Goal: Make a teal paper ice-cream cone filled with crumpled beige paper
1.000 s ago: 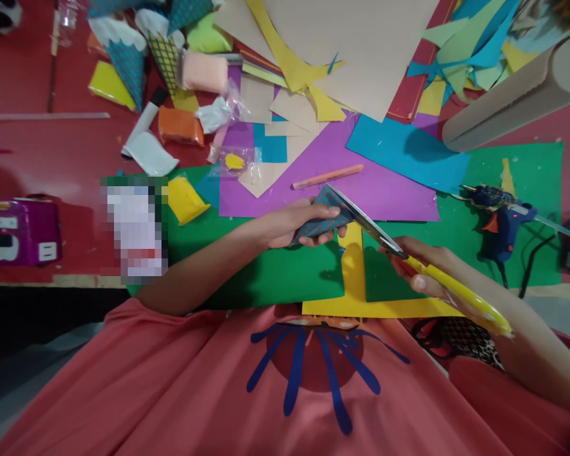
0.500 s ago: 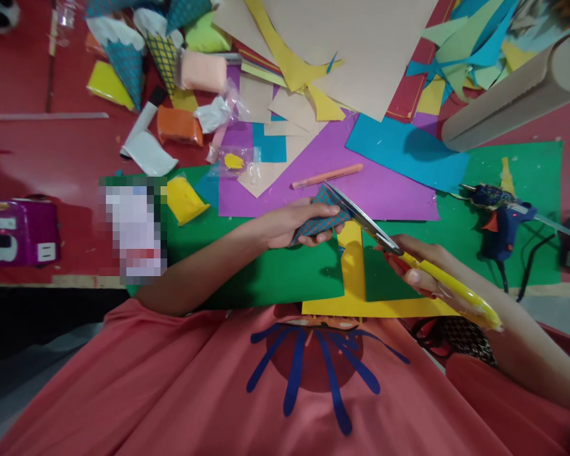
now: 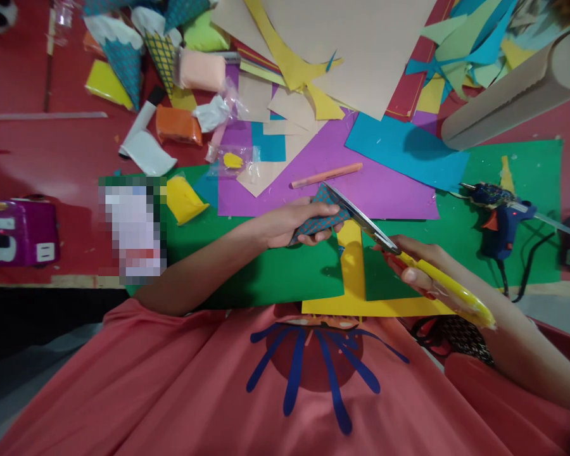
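Note:
Over the green sheet, my left hand (image 3: 289,223) is closed on a blue-green paper cone (image 3: 330,197) with a crossed line pattern, its wide end turned toward the right. My right hand (image 3: 411,259) grips scissors (image 3: 370,225) by their yellow and red handles. The long metal blades point up and left and lie along the cone's right edge, nearly closed. Whether the paper sits between the blades is hard to make out. A pink-orange pen (image 3: 326,175) lies on the purple sheet just beyond the cone.
A blue glue gun (image 3: 501,218) rests at right, its cord trailing to the front edge. A rolled paper tube (image 3: 503,104) lies behind it. Finished-looking cones (image 3: 123,60) and clay packs (image 3: 202,69) crowd the far left. A pixelated phone-like shape (image 3: 133,231) is by my left forearm.
The scissors' handles have drawn slightly inward, so the blades look a little more closed along the cone's edge. My left hand and the cone have hardly moved.

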A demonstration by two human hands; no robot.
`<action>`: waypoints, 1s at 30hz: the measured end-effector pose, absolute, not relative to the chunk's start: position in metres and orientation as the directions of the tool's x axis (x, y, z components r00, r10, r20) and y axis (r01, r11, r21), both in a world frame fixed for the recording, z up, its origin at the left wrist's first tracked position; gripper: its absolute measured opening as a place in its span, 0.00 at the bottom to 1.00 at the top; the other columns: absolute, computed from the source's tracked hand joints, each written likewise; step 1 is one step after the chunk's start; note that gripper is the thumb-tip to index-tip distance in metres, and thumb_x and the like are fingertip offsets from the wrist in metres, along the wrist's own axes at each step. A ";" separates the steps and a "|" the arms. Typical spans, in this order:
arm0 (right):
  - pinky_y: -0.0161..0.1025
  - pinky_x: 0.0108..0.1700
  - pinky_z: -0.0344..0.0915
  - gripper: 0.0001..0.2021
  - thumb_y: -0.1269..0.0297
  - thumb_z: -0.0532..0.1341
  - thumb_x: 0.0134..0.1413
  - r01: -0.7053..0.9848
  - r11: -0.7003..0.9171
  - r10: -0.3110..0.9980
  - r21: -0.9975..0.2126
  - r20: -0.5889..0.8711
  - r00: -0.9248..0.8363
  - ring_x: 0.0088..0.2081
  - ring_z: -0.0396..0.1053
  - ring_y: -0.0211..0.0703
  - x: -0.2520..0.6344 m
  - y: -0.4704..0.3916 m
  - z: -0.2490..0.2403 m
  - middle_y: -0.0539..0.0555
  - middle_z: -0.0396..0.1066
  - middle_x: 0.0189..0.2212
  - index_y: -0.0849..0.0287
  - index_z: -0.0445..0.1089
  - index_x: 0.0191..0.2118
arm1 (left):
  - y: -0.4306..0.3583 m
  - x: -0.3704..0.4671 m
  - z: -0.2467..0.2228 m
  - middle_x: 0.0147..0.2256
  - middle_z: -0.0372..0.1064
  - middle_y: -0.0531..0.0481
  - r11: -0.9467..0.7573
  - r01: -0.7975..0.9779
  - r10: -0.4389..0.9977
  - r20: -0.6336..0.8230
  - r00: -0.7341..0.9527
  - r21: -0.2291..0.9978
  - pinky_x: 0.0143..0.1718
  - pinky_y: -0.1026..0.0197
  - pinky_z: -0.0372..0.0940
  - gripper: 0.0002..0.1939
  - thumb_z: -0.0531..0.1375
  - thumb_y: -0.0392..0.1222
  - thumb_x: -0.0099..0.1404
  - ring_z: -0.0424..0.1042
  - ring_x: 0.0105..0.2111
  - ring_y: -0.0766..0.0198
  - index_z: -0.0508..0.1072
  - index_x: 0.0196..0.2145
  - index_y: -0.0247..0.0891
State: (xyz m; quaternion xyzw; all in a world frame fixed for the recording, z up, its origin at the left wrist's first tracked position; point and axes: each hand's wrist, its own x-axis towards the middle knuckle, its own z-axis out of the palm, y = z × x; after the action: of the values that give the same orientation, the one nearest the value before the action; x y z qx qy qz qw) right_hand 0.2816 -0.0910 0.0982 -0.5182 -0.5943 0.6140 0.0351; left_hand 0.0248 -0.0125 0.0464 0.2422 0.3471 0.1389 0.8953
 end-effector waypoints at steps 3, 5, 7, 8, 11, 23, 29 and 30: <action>0.35 0.24 0.45 0.33 0.32 0.53 0.57 0.556 -0.305 0.644 -0.773 -0.598 -0.478 0.24 0.49 0.33 0.283 -0.092 0.097 0.46 0.53 0.26 0.59 0.65 0.50 | -0.013 0.026 0.047 0.25 0.69 0.53 0.845 -0.080 0.419 -0.562 0.713 0.528 0.09 0.76 0.49 0.06 0.57 0.36 0.67 0.62 0.15 0.77 0.69 0.31 0.31; 0.35 0.24 0.45 0.33 0.32 0.52 0.57 0.548 -0.312 0.633 -0.776 -0.600 -0.489 0.23 0.48 0.33 0.283 -0.093 0.096 0.46 0.53 0.26 0.59 0.64 0.52 | -0.013 0.026 0.046 0.25 0.69 0.53 0.848 -0.084 0.420 -0.565 0.710 0.524 0.09 0.76 0.49 0.07 0.57 0.35 0.67 0.62 0.15 0.77 0.69 0.31 0.31; 0.35 0.23 0.45 0.33 0.33 0.52 0.58 0.538 -0.318 0.627 -0.781 -0.599 -0.499 0.23 0.48 0.33 0.283 -0.093 0.095 0.46 0.53 0.26 0.59 0.64 0.52 | -0.013 0.026 0.046 0.25 0.69 0.53 0.847 -0.090 0.422 -0.561 0.712 0.523 0.09 0.76 0.49 0.07 0.56 0.35 0.67 0.62 0.14 0.77 0.69 0.31 0.31; 0.35 0.23 0.45 0.33 0.33 0.52 0.58 0.533 -0.319 0.630 -0.784 -0.596 -0.498 0.23 0.48 0.33 0.283 -0.094 0.095 0.46 0.53 0.26 0.59 0.64 0.51 | -0.013 0.026 0.046 0.25 0.68 0.53 0.847 -0.093 0.424 -0.558 0.713 0.524 0.09 0.76 0.49 0.07 0.56 0.35 0.67 0.62 0.14 0.77 0.69 0.31 0.31; 0.34 0.23 0.45 0.33 0.31 0.53 0.56 0.526 -0.315 0.653 -0.790 -0.582 -0.484 0.23 0.47 0.33 0.283 -0.095 0.093 0.45 0.52 0.25 0.58 0.65 0.49 | -0.013 0.026 0.045 0.25 0.68 0.53 0.845 -0.095 0.425 -0.553 0.716 0.526 0.09 0.76 0.48 0.07 0.56 0.34 0.67 0.61 0.14 0.77 0.68 0.30 0.31; 0.34 0.23 0.46 0.31 0.33 0.54 0.57 0.532 -0.287 0.668 -0.797 -0.564 -0.485 0.22 0.47 0.33 0.286 -0.096 0.089 0.45 0.52 0.25 0.56 0.66 0.50 | -0.014 0.025 0.045 0.26 0.68 0.53 0.847 -0.095 0.423 -0.557 0.715 0.522 0.09 0.77 0.48 0.06 0.60 0.36 0.65 0.61 0.14 0.77 0.69 0.31 0.31; 0.33 0.23 0.46 0.31 0.33 0.54 0.57 0.531 -0.257 0.680 -0.807 -0.542 -0.495 0.22 0.47 0.32 0.289 -0.097 0.087 0.45 0.52 0.25 0.57 0.66 0.50 | -0.013 0.025 0.044 0.26 0.68 0.52 0.848 -0.096 0.413 -0.536 0.737 0.521 0.09 0.76 0.48 0.07 0.60 0.37 0.64 0.61 0.15 0.77 0.68 0.30 0.31; 0.33 0.22 0.46 0.31 0.33 0.54 0.57 0.533 -0.251 0.682 -0.808 -0.538 -0.495 0.22 0.47 0.32 0.289 -0.097 0.086 0.45 0.52 0.24 0.57 0.66 0.50 | -0.013 0.025 0.044 0.26 0.69 0.52 0.849 -0.097 0.409 -0.530 0.743 0.519 0.09 0.76 0.48 0.06 0.60 0.37 0.64 0.61 0.15 0.77 0.68 0.31 0.31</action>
State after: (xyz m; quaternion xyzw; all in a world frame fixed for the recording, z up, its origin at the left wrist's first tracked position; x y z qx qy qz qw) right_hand 0.2890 -0.0969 0.0865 -0.4989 -0.6087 0.6139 0.0610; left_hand 0.0246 -0.0134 0.0440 0.2362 0.3303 0.1402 0.9030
